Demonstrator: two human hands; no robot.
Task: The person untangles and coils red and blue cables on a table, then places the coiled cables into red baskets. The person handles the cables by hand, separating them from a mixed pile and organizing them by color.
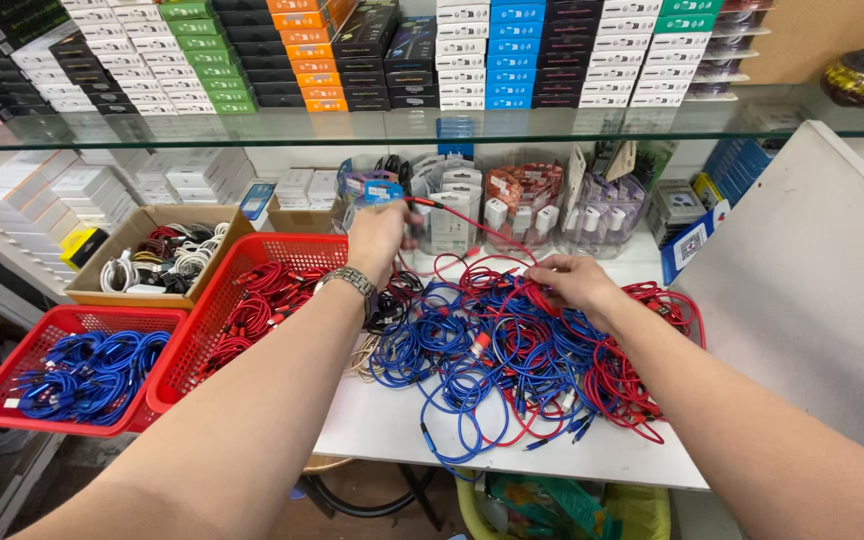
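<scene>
Item: tangled pile of red and blue cables (512, 350), centre of frame on the white table (382, 425).
Left hand (380, 235), upper centre, pinched shut on one red cable (472, 225) drawn up from the pile.
Right hand (574, 283) rests curled, pressing the pile's upper right.
Risk, as judged: the cable snags, dragging neighbours off the edge.

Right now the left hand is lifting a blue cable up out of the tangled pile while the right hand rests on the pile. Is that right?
Not quite. In the head view the cable lifted by the left hand is red, not blue. The rest holds: the right hand rests on the tangled pile of red and blue cables on the white table.
</scene>
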